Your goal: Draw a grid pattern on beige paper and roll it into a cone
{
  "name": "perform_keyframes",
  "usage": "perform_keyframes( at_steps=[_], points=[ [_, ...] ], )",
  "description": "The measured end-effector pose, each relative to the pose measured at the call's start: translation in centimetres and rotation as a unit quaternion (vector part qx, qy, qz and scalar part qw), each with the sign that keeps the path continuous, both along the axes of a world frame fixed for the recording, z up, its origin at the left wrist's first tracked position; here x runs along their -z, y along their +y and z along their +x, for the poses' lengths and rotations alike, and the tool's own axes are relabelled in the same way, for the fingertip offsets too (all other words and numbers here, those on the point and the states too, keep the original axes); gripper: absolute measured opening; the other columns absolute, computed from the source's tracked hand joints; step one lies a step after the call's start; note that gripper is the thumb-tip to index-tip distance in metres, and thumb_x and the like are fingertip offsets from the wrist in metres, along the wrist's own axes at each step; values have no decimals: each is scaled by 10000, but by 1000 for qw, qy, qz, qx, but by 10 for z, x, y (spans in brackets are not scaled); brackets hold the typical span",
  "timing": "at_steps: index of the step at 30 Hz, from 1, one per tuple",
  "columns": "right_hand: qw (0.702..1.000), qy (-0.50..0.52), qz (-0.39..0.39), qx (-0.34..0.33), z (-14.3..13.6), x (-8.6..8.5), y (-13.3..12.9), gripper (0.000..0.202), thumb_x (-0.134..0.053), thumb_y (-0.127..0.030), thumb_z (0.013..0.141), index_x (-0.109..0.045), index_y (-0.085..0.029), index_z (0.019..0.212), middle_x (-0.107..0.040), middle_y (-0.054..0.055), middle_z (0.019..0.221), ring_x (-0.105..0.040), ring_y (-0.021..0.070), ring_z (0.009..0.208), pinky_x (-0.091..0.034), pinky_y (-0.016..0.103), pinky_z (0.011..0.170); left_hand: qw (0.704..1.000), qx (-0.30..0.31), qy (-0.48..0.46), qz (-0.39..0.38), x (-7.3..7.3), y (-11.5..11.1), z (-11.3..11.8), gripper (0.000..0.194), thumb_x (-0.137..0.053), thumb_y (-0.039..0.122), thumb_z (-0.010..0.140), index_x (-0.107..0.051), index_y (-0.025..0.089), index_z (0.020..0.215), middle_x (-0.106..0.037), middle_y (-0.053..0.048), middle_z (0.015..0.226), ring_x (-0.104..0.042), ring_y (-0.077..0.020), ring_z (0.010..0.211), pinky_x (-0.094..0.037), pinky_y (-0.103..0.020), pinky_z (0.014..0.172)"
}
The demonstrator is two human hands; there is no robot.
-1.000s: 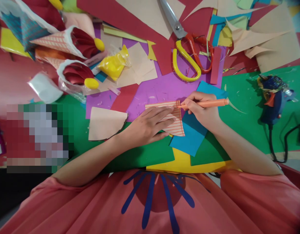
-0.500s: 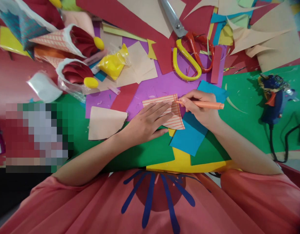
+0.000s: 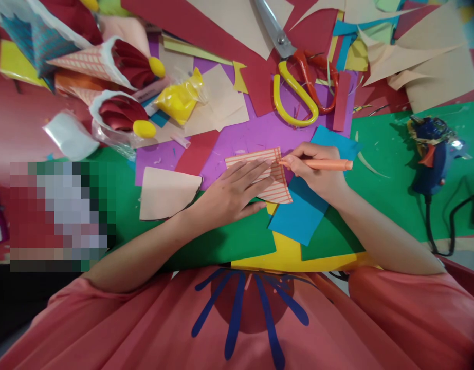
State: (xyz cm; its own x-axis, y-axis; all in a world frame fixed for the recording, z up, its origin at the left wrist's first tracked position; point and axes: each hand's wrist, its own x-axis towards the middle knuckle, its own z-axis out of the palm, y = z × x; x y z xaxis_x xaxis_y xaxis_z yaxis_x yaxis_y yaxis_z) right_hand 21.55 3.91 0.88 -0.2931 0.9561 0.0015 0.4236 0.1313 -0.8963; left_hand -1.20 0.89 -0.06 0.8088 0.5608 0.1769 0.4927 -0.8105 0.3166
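A cream paper piece with orange lines (image 3: 280, 189) lies in front of me, crossed by lines both ways along its right side. My left hand (image 3: 235, 192) rests flat on it, fingers stretched out, hiding its middle and lower left. Pinched in my right hand (image 3: 317, 172) is an orange marker (image 3: 331, 164), its tip at the paper's right part. Beneath and beside my right hand are blue paper pieces (image 3: 301, 213). A plain cream piece with a curved dark edge (image 3: 165, 195) lies left of my left hand.
Large scissors (image 3: 296, 95) lie beyond my hands. A blue glue gun (image 3: 435, 159) with a cord is at the right. Decorated paper cones (image 3: 92, 64), a yellow plastic-wrapped bundle (image 3: 181, 100) and a white packet (image 3: 70, 136) are at the left. Paper scraps (image 3: 433, 61) lie at the back right.
The marker and my right hand have shifted very slightly. My left hand stays on the lined paper.
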Motion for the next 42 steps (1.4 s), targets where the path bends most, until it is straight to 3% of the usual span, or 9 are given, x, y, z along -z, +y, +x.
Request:
perform_keyframes(
  at_steps=[10,16,21,28,34,42],
  points=[
    [1000,-2,-12,-2,-1,-3,0,252,-575,-253,809,-544,-177,571,-532,-30,534,-425,79,508,-308,245,502,999,-5,-6,-47,1,0,-1,493,-462,381,972,-438,134,1398,-456,-185,1468,-400,-283,1398,-358,-482,1132],
    [998,39,-47,11,0,-4,0,261,-562,-233,789,-519,-174,538,-521,-28,507,-427,74,476,-314,249,488,1000,-1,-1,-16,0,0,0,481,-472,363,970,-463,91,1366,-485,-207,1437,-440,-305,1367,-381,-476,1113],
    [996,65,-50,34,0,-3,0,265,-570,-266,817,-538,-176,570,-533,-32,520,-458,71,482,-349,238,493,999,-18,9,-30,1,-1,0,457,-454,338,978,-458,109,1374,-434,-193,1481,-364,-291,1418,-356,-489,1134],
    [996,73,-39,44,0,-3,-3,159,-579,-228,822,-614,-181,674,-597,-25,602,-517,80,517,-387,236,503,998,-26,10,-50,-4,0,1,478,-515,338,947,-483,92,1355,-540,-196,1371,-485,-309,1311,-398,-503,1100],
    [999,32,-28,18,-1,-4,-1,214,-588,-273,834,-583,-186,639,-580,-20,565,-508,96,535,-371,248,512,998,-16,-6,-63,-2,0,0,398,-486,343,961,-533,178,1320,-512,-173,1400,-460,-313,1326,-411,-542,1069],
    [1000,18,-19,12,-1,-4,-1,234,-589,-293,847,-572,-184,641,-546,-33,542,-467,85,509,-344,247,510,999,-13,-7,-49,-3,0,1,387,-488,341,961,-544,155,1296,-521,-185,1385,-474,-317,1311,-424,-535,1058]
  ],
)
